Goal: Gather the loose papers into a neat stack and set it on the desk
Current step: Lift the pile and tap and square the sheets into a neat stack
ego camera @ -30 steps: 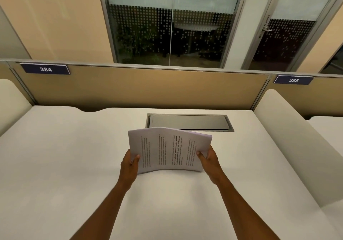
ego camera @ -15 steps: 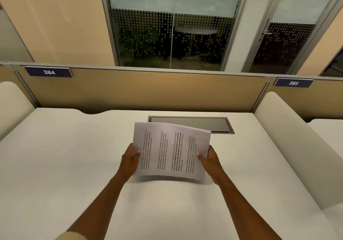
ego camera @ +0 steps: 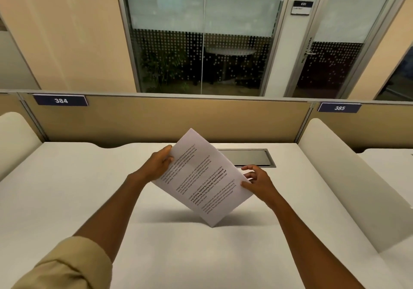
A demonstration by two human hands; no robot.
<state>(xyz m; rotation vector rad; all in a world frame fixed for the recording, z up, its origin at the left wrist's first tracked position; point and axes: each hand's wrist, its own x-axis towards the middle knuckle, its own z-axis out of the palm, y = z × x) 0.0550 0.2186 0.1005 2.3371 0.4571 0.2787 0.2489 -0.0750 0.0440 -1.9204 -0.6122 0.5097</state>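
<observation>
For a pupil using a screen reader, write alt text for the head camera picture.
Two hands hold a tilted stack of printed papers above a white desk: the left hand grips its upper left edge, the right hand pinches its right edge. Behind stand a tan partition labelled 384 and glass doors.

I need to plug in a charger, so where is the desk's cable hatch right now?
In the head view the hatch sits flush in the desk right of centre, near the divider, partly hidden behind the papers, just beyond the right hand.
</observation>
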